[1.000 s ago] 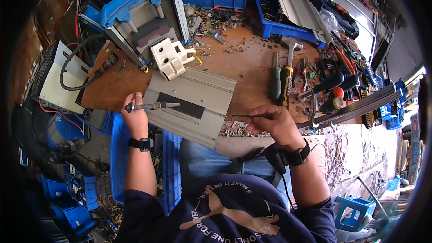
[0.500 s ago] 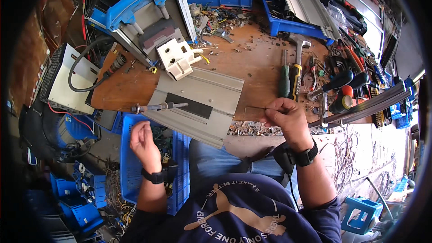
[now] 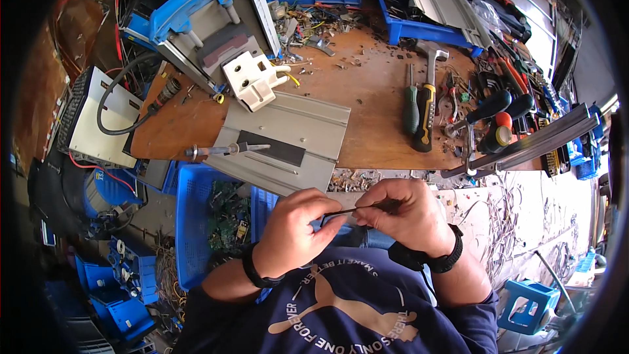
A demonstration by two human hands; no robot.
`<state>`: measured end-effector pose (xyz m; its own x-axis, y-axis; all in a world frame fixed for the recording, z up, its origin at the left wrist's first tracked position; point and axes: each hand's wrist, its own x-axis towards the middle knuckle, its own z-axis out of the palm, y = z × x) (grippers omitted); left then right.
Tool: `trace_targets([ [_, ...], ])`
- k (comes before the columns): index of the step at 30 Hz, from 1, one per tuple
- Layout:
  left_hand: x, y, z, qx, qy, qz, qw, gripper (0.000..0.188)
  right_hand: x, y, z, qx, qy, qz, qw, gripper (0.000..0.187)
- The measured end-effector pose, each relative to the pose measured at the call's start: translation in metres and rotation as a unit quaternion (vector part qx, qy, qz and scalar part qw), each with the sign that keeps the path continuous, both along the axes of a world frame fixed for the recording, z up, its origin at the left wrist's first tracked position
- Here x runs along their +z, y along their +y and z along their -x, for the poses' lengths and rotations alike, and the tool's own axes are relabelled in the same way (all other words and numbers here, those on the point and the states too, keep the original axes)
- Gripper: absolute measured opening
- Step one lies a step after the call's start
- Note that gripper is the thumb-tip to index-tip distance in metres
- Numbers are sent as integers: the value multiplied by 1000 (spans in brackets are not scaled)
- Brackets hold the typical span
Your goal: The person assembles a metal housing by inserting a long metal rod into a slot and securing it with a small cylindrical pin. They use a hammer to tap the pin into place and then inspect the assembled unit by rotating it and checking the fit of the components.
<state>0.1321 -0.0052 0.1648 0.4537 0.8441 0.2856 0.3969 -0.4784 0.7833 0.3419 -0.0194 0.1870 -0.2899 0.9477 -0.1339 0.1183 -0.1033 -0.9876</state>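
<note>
My left hand (image 3: 295, 231) and my right hand (image 3: 405, 213) meet low over my lap, just in front of the workbench edge. Between their fingertips they pinch a thin dark rod-like piece (image 3: 354, 209), the left at one end and the right at the other. A soldering iron (image 3: 226, 151) lies alone on the grey metal plate (image 3: 298, 132) on the brown bench, apart from both hands.
A white plastic part (image 3: 252, 80) sits behind the plate, beside a blue and grey machine housing (image 3: 206, 16). A green screwdriver (image 3: 411, 106), a hammer (image 3: 427, 101) and more tools lie to the right. A blue crate (image 3: 200, 223) of circuit scraps stands at my left.
My left hand let go of the soldering iron, which now rests on the grey plate, and came across to the right hand. Both hands now pinch the thin piece.
</note>
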Motion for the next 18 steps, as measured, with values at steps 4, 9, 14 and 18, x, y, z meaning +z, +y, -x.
trace_targets([
  [4,-10,0,-5,-3,11,-80,997,13,-4,-3,3,-11,57,7,998,10],
  [9,-14,7,-4,-4,-8,-66,998,20,-21,6,6,3,88,16,996,14],
  [14,-35,14,24,123,16,-269,955,52,-25,44,0,-88,-50,-56,993,22],
  [18,-57,29,38,111,90,-305,942,71,-43,73,-6,-62,-139,-53,987,26],
])
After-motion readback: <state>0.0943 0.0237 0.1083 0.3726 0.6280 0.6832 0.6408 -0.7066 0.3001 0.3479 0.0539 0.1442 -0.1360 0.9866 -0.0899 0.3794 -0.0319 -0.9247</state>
